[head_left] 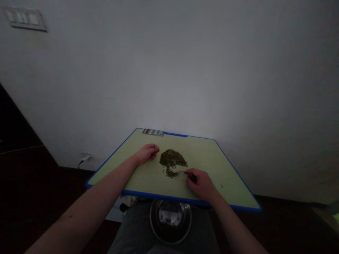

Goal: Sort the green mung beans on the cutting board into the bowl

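From my remote position I record the following. The left hand (147, 153) rests on the worktop (209, 155) just left of a heap of small dark green grains (171, 158). Its fingers (155, 149) are curled inward and appear empty, though I cannot tell whether they close on anything small. The right hand (200, 183) lies below and to the right of the heap. Its fingers (190, 173) are pinched on a thin pale utensil (181, 172), whose tip reaches the heap's lower edge.

The heap sits near the middle of the worktop, with a narrow tail of grains running down toward the utensil. At this moment most of the grains remain gathered in one mass, and only the tail stands apart from it. A single dark speck (221, 185) lies well to the right.

A phone (153, 132) lies at the far edge of the worktop. Below the near edge, a metal bowl (171, 222) sits on the person's grey-clad lap (132, 225). I cannot tell from this view whether the bowl holds any grains. A wall socket (86, 157) with a plugged-in cable shows low on the wall to the left.
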Tool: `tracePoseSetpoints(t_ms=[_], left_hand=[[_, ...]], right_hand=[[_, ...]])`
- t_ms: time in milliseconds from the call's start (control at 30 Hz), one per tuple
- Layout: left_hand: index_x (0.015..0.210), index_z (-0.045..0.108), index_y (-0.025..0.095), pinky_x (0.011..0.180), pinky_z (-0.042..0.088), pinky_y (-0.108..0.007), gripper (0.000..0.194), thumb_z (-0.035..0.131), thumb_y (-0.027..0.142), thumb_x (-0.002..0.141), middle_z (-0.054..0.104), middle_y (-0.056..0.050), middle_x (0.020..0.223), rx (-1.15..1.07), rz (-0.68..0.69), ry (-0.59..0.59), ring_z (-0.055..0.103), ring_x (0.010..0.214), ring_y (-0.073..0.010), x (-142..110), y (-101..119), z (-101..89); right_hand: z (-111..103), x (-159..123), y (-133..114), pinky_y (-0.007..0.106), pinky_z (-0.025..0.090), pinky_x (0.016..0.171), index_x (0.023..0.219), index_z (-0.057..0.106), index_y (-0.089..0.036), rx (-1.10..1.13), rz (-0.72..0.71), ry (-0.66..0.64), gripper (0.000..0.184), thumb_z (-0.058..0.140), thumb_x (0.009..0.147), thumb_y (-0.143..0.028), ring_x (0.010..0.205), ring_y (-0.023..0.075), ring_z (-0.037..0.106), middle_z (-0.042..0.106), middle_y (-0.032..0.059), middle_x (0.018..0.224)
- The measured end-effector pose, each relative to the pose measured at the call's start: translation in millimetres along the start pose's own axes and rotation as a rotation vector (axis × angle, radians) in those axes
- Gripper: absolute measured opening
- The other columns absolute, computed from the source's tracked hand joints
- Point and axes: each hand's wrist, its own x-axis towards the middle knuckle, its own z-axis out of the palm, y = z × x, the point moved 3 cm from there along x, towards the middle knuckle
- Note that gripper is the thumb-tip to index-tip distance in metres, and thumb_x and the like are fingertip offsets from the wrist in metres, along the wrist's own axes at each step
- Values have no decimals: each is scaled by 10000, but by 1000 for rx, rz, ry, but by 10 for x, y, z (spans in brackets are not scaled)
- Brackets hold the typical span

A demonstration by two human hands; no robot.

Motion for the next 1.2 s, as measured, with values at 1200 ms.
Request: tracePoseSetpoints(t_ms=[1200], left_hand=[[666,513,146,382,253,-192,202,611,323,665,451,41,480,-4,-9,7,395,400,-56,1,10,-2]], right_hand=[[-13,-37,-152,286,458,751,1064,612,-198,80,-151,-229,306,512,775,-195,833,166,602,663,57,946]])
